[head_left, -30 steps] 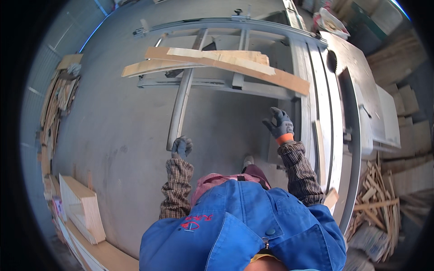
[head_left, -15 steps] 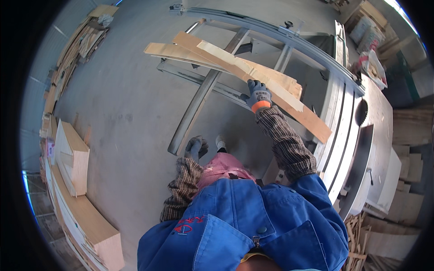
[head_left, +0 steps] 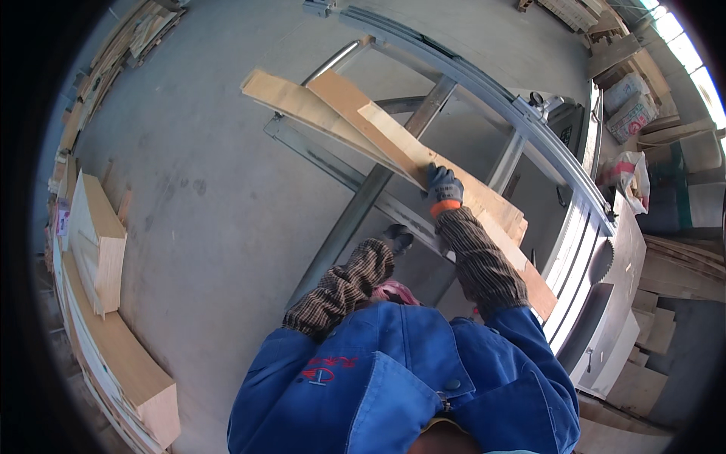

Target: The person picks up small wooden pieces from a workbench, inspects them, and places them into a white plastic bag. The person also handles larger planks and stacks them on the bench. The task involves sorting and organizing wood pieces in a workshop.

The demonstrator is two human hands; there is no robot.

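My right hand [head_left: 443, 186], in a grey glove with an orange cuff, grips the near edge of a long narrow wooden board [head_left: 397, 140] partway along it. The board slants across a metal frame, and pale patches show on its brown face. Beneath it lies a second, paler plank [head_left: 299, 104], crossing at an angle and partly hidden. My left hand [head_left: 398, 238], gloved, is beside the near metal bar, apart from the boards. Its fingers look curled with nothing visible in them, though they are slightly blurred.
The metal frame [head_left: 355, 200] joins a sliding table [head_left: 572, 261] on the right. A toothed round saw blade [head_left: 601, 261] stands up beside it. Stacked timber [head_left: 125, 348] lines the left side. Sacks [head_left: 631, 113] and offcuts [head_left: 654, 329] lie at the right.
My left hand has moved up and to the right, closer to the boards. My right hand keeps its grip, while the whole view has shifted a little.
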